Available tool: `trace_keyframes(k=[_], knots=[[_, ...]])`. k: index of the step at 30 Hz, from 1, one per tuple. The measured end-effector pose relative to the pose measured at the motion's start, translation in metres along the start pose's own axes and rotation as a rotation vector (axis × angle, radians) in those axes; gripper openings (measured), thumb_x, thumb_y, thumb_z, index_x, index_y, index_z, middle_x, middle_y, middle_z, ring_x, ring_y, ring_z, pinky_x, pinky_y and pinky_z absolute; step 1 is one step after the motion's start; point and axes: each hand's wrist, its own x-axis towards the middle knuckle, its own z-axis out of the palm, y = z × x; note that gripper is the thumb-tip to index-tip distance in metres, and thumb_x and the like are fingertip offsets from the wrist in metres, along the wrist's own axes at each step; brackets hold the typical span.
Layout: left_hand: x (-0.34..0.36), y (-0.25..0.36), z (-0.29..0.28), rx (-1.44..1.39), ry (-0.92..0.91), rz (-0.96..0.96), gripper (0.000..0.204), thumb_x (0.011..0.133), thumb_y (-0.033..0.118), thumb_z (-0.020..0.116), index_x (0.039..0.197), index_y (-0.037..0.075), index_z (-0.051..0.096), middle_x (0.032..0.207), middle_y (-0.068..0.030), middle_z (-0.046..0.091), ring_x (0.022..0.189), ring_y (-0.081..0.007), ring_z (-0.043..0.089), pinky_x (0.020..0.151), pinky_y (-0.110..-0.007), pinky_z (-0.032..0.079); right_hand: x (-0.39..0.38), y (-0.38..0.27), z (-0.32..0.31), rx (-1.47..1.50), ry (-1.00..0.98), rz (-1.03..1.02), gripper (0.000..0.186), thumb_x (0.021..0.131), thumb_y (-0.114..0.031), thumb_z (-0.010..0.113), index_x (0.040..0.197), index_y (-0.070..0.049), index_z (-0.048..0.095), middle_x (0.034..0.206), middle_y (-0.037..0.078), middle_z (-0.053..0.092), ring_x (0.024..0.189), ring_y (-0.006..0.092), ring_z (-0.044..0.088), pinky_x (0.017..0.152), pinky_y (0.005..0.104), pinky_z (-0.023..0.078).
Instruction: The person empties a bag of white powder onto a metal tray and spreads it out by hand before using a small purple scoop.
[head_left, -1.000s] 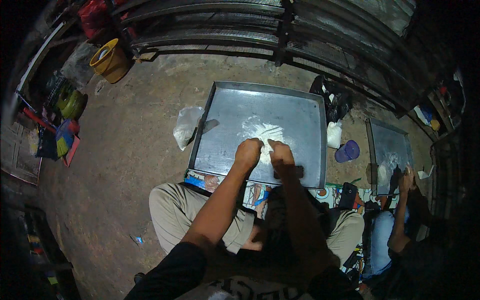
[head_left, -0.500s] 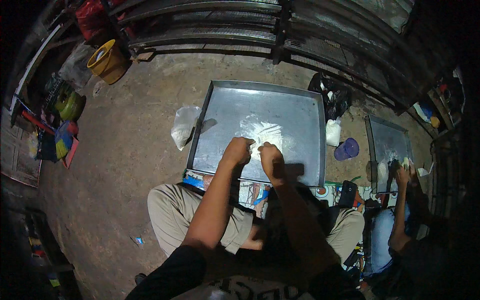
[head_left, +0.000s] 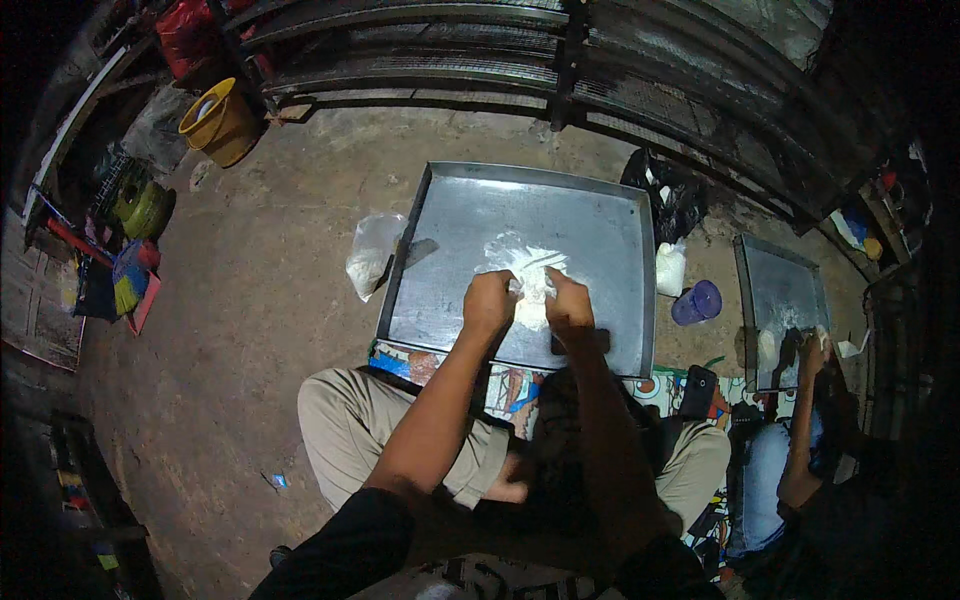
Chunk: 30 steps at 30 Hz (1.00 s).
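Note:
A large grey metal tray point(head_left: 600, 220) with raised sides lies in front of my crossed legs. White flour point(head_left: 513, 246) is smeared over its middle. My left hand point(head_left: 489, 300) and my right hand point(head_left: 569, 300) are closed just above it, a short gap apart. Between them shows a pale piece of dough point(head_left: 534, 292), its ends gripped in my curled fingers. Against the flour its outline is hard to make out, and my fingertips are partly hidden.
A clear bag of white powder point(head_left: 368, 262) leans by the tray's left side. To the right are a white bag point(head_left: 670, 268), a purple cup point(head_left: 697, 302), a black bag point(head_left: 668, 195) and a phone point(head_left: 698, 392). Another person's hand point(head_left: 815, 352) works over a second tray point(head_left: 785, 275).
My hands, close together before, have moved apart sideways, with the pale dough now showing between them. At the right, the other person's hands have shifted slightly over their tray.

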Motion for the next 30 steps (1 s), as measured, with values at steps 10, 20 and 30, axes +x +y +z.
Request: trace_keyframes(k=[10, 20, 30], knots=[[0.002, -0.016, 0.02, 0.156, -0.162, 0.173, 0.059, 0.07, 0.009, 0.081, 0.125, 0.005, 0.061, 0.125, -0.024, 0.052, 0.116, -0.0449, 0.055, 0.092, -0.045, 0.051, 0.004, -0.014, 0.029, -0.483, -0.322, -0.023, 0.034, 0.083, -0.012, 0.064, 0.116, -0.008, 0.062, 0.109, 0.016, 0.064, 0.105, 0.0301, 0.061, 0.089, 0.0377, 0.052], [0.003, -0.022, 0.028, 0.1, -0.019, 0.296, 0.024, 0.07, 0.0, 0.07, 0.094, 0.001, 0.072, 0.091, -0.0206, 0.067, 0.086, -0.0397, 0.066, 0.078, -0.044, 0.054, -0.003, -0.012, 0.046, -0.243, -0.1, 0.164, 0.021, 0.078, -0.002, 0.062, 0.096, -0.005, 0.072, 0.09, 0.019, 0.067, 0.084, 0.0374, 0.066, 0.078, 0.0444, 0.054], [0.004, -0.027, 0.002, -0.062, -0.13, 0.126, 0.03, 0.075, 0.009, 0.072, 0.104, 0.001, 0.071, 0.093, -0.0243, 0.069, 0.088, -0.0373, 0.069, 0.078, -0.041, 0.054, -0.015, -0.07, 0.035, -0.342, -0.179, 0.133, 0.019, 0.086, -0.005, 0.056, 0.102, 0.002, 0.062, 0.1, 0.019, 0.066, 0.091, 0.034, 0.07, 0.075, 0.0408, 0.059]])
